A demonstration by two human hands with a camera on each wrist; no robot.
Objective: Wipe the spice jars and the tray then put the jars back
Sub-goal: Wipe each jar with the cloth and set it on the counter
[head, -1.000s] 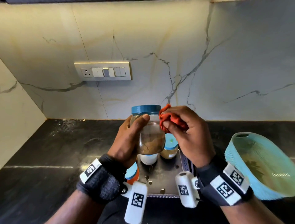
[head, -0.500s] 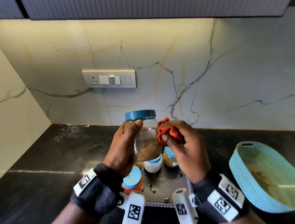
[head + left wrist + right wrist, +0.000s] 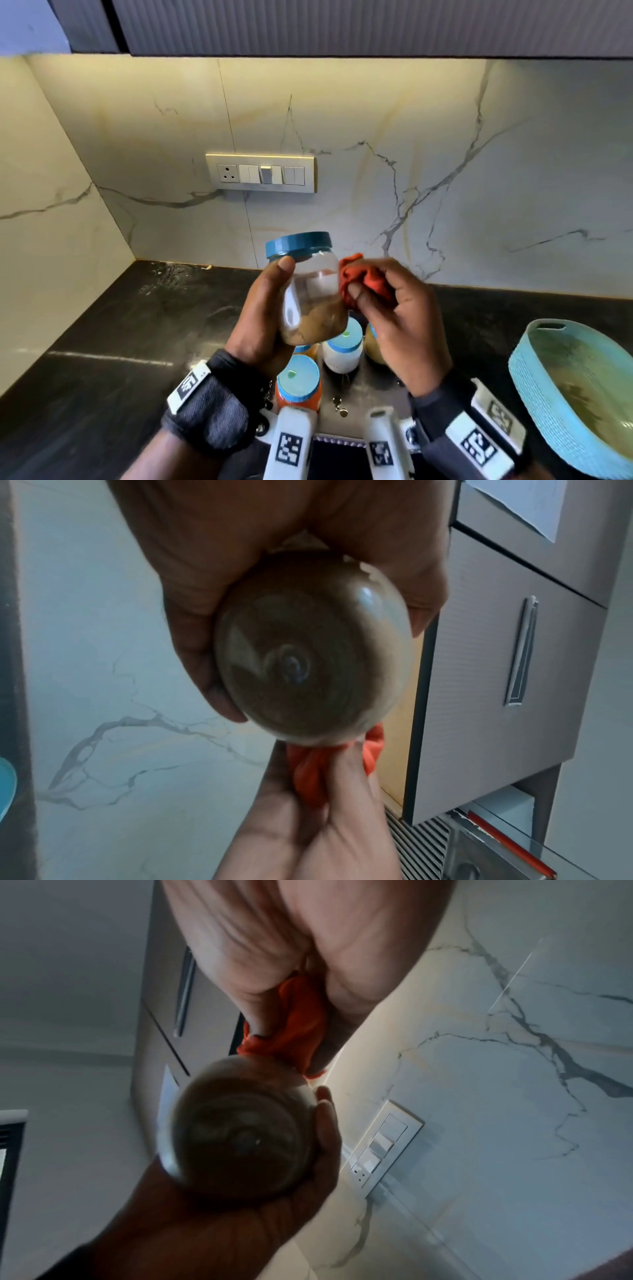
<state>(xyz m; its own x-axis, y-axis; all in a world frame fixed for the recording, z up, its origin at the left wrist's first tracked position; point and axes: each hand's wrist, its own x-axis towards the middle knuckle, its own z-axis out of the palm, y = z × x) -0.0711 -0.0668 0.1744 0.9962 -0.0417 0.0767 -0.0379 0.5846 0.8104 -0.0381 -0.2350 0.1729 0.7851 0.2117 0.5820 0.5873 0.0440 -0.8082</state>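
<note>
Only the head view took in the whole setting: the black stone countertop point(image 3: 102, 342), the white marble-veined backsplash point(image 3: 445, 171) with its white switch panel point(image 3: 260, 173), and the light-blue woven plastic basket point(image 3: 579, 404) standing at the right, apart from the hands. It alone showed the flat steel tray point(image 3: 359, 394) below the hands, with a blue-lidded jar of orange-red powder point(image 3: 298, 383), a blue-lidded white jar point(image 3: 342, 347) and a partly hidden jar of tan powder point(image 3: 371, 349) standing on it.

The two wrist views instead looked up at the round base of the clear plastic spice jar with the dark-blue lid point(image 3: 308, 291), which the head view could not show, and the grey cabinet fronts point(image 3: 496, 642) overhead.

That jar was held in the air above the tray, slightly tilted, about a third full of brown powder heaped to one side. The left hand point(image 3: 263, 318) gripped it, thumb across the near wall just under the lid and fingers wrapped round the far side. The right hand point(image 3: 400, 318) had its fingers bunched tight on a crumpled orange cloth point(image 3: 363, 284), pressing it against the jar's right wall.
</note>
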